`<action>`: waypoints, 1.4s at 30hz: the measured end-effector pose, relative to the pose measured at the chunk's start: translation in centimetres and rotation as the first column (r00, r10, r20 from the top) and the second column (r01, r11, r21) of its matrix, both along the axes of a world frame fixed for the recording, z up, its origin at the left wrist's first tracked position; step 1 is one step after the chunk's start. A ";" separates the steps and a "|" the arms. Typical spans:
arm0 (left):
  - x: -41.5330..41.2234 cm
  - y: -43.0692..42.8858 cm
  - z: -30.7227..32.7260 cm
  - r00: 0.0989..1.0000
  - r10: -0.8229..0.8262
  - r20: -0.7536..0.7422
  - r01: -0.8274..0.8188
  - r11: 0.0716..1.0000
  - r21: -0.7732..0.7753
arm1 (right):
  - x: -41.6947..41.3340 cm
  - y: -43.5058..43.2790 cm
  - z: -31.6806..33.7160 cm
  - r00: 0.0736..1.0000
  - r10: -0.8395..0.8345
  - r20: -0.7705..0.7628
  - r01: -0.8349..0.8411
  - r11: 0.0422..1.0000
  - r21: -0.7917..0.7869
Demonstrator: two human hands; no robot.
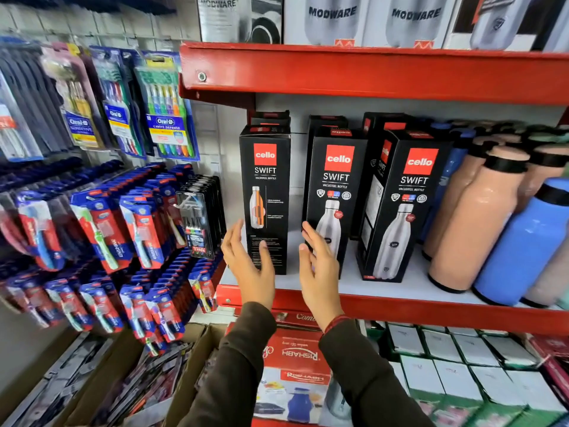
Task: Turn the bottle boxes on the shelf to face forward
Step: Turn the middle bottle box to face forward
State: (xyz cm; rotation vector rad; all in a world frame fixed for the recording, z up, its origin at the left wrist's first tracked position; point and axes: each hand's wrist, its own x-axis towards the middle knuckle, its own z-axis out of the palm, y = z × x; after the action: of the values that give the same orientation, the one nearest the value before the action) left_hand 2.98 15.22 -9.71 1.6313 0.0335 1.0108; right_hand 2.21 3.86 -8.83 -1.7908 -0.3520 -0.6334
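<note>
Three black Cello Swift bottle boxes stand upright along the front of the white shelf [385,288] with its red lip. The left box [265,192] shows a panel with a small bottle picture and fine print. The middle box [335,192], well to the right of it, faces forward with a large steel bottle on it. The right box [400,208], further right again, is turned at an angle, so both its front and a side panel show. More black boxes stand behind these three, toward the back wall.

Right of the right box stand loose bottles: peach bottles [474,223] with black collars and blue bottles [523,245], packed close. Bare white shelf lies between the left box and the middle box, and a strip of it runs along the red lip.

The left hand [251,266] is raised in front of the left box's lower part, fingers [234,238] spread apart, holding nothing. The right hand [318,269] is raised before the middle box's lower left corner, fingers likewise apart and empty. Whether either hand touches a box cannot be told.

Left of the left box hang racks of toothbrush packs [129,229].
</note>
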 end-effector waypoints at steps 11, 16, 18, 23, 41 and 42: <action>2.1 3.8 -1.3 0.981 -0.158 -0.112 0.160 0.987 0.016 | 0.6 3.0 -0.1 0.990 -0.136 0.027 0.136 0.990 0.028; -0.1 2.2 0.1 0.996 -0.016 0.085 0.007 0.994 0.109 | 0.3 0.8 -1.0 0.926 -0.359 0.118 0.340 0.928 0.151; -0.8 0.6 0.0 0.987 -0.124 0.105 0.103 0.976 0.191 | 0.5 0.2 -1.5 0.907 -0.410 0.092 0.389 0.902 0.188; -1.1 -2.9 -1.0 0.930 -0.367 -0.009 0.359 0.906 0.222 | 0.7 -0.9 -1.9 0.897 -0.441 0.026 0.426 0.878 0.218; -0.7 -6.8 -1.9 0.846 -0.464 -0.264 0.478 0.878 -0.012 | 0.4 -3.6 -0.7 0.966 -0.136 -0.220 0.194 0.943 0.272; -0.8 -6.9 -1.9 0.849 -0.458 -0.264 0.473 0.881 -0.006 | 0.5 -3.7 -0.7 0.966 -0.132 -0.222 0.191 0.944 0.269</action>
State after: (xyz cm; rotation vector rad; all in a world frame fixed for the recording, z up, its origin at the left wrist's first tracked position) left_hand 2.16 8.32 -11.61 1.7044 -0.2131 0.4242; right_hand 2.66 0.17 -9.51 -1.5930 0.0279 -0.5795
